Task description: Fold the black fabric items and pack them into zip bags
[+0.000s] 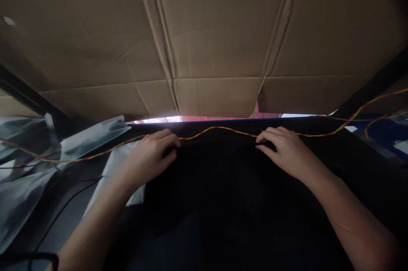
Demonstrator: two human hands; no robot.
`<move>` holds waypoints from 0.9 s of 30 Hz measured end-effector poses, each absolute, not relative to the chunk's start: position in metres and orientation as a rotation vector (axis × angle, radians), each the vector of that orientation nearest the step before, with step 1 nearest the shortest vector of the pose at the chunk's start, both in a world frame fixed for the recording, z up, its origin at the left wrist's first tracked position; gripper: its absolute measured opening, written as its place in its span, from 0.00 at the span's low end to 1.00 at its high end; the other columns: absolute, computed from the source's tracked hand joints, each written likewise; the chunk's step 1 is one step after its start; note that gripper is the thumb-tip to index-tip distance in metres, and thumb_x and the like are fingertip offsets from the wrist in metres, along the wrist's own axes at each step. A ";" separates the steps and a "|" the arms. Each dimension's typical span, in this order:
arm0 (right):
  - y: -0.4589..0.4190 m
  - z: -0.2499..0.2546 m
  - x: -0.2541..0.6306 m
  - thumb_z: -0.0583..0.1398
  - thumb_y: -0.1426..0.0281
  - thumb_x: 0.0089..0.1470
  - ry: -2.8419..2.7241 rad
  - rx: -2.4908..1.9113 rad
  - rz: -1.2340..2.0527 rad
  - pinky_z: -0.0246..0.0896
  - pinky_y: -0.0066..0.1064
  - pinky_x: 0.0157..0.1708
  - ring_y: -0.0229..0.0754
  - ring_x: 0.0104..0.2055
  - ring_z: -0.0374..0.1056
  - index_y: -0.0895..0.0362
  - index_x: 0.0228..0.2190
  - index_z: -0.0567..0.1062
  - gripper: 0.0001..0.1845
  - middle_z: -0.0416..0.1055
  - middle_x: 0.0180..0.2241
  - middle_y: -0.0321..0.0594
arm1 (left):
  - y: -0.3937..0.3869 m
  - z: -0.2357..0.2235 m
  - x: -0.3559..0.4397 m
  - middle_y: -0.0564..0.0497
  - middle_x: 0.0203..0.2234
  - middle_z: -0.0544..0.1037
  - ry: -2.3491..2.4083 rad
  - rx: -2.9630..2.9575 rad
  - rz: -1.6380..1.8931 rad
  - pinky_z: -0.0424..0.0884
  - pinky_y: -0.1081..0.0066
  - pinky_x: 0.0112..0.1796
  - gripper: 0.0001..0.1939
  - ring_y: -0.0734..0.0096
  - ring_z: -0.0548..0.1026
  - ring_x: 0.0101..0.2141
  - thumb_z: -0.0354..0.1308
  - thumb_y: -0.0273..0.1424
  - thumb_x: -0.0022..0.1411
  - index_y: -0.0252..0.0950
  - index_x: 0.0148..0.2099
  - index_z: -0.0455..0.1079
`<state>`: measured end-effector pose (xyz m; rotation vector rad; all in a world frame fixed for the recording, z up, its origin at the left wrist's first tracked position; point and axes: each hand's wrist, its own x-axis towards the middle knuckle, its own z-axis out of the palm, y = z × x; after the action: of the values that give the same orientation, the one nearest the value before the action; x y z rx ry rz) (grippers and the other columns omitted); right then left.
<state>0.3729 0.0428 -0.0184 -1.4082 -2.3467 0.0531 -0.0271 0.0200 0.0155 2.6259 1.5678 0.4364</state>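
Note:
A large black sheet of fabric (223, 203) covers the surface in front of me. A thin twisted red, orange and yellow wire (216, 128) runs across its far edge from left to right. My left hand (151, 154) is closed, fingers curled over the fabric's edge just under the wire. My right hand (282, 145) is closed too, its fingertips pinched at the wire and the fabric's edge; whether it grips the wire, the fabric or both is unclear.
A big sheet of brown cardboard (207, 41) stands close behind the fabric and fills the upper view. Grey plastic bags (28, 164) lie at the left, with a thin black cable (63, 207). Dark frame bars (372, 88) slant at both sides.

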 end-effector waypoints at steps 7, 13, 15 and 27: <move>0.013 -0.010 0.388 0.60 0.69 0.63 -2.511 -1.361 0.122 0.67 0.44 0.40 0.52 0.41 0.72 0.48 0.34 0.75 0.05 0.77 0.37 0.39 | 0.000 0.029 -0.037 0.54 0.35 0.81 1.283 2.252 0.003 0.71 0.71 0.34 0.09 0.69 0.78 0.33 0.59 0.29 0.61 0.43 0.42 0.80; 0.008 -0.026 0.391 0.61 0.60 0.69 -2.427 -1.333 0.315 0.71 0.49 0.51 0.53 0.50 0.74 0.45 0.43 0.82 0.09 0.79 0.45 0.40 | -0.003 0.044 -0.042 0.53 0.43 0.85 1.334 2.204 0.083 0.75 0.69 0.41 0.15 0.65 0.81 0.41 0.55 0.42 0.72 0.47 0.50 0.82; 0.008 -0.026 0.384 0.61 0.59 0.70 -2.329 -1.262 0.232 0.70 0.50 0.54 0.54 0.52 0.74 0.46 0.45 0.81 0.10 0.78 0.47 0.42 | -0.007 0.051 -0.051 0.53 0.41 0.85 1.408 2.225 0.147 0.75 0.70 0.40 0.15 0.66 0.81 0.40 0.55 0.44 0.73 0.47 0.48 0.81; 0.012 -0.034 0.373 0.60 0.63 0.71 -2.255 -1.204 0.148 0.70 0.53 0.58 0.54 0.56 0.72 0.48 0.46 0.80 0.08 0.75 0.52 0.44 | -0.122 -0.016 -0.070 0.52 0.60 0.79 1.617 2.494 0.221 0.81 0.62 0.53 0.22 0.53 0.82 0.54 0.66 0.50 0.67 0.61 0.62 0.76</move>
<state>0.3730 0.0118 -0.0339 -1.2040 -2.2548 0.1477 -0.0702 -0.1218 -0.0158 2.4937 1.6174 0.2210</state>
